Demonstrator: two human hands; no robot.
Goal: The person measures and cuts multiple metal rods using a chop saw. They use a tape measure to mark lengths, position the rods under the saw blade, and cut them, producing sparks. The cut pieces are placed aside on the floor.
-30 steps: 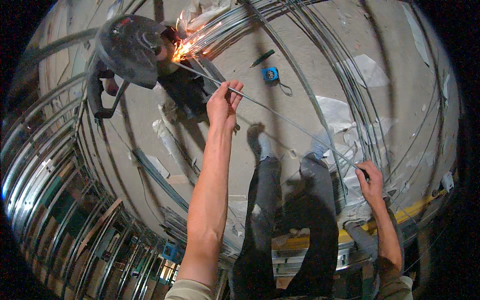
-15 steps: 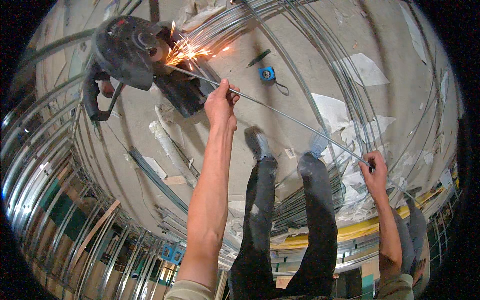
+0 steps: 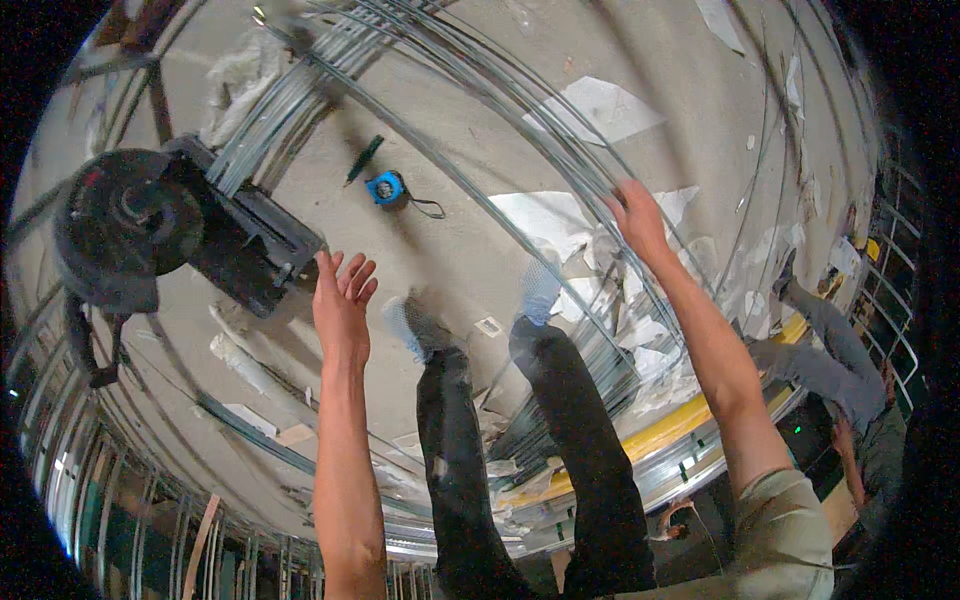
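Note:
Over the floor, just right of the black cut-off saw (image 3: 130, 215), my left hand (image 3: 343, 305) hangs with its fingers spread and nothing in them. The saw stands at the left, and no sparks show at its disc. My right hand (image 3: 642, 228) is stretched out at the edge of a long bundle of thin metal rods (image 3: 500, 90). Motion blurs its fingers, so whether a rod is between them cannot be made out. A blue tape measure (image 3: 387, 188) with a strap and a dark green pen-like marker (image 3: 364, 160) lie between the saw and the rods.
White torn sheets (image 3: 595, 110) are scattered under and beside the rods. A whitish roll (image 3: 250, 365) lies below the saw. Yellow strip material (image 3: 680, 425) runs behind my legs. A co-worker in grey trousers (image 3: 825, 365) is at the right; another person (image 3: 685, 525) is at the bottom.
The sparks at the saw have stopped. My left hand has let go of the metal rod and opened. My right hand has swung forward to the rod bundle. The view has shifted right.

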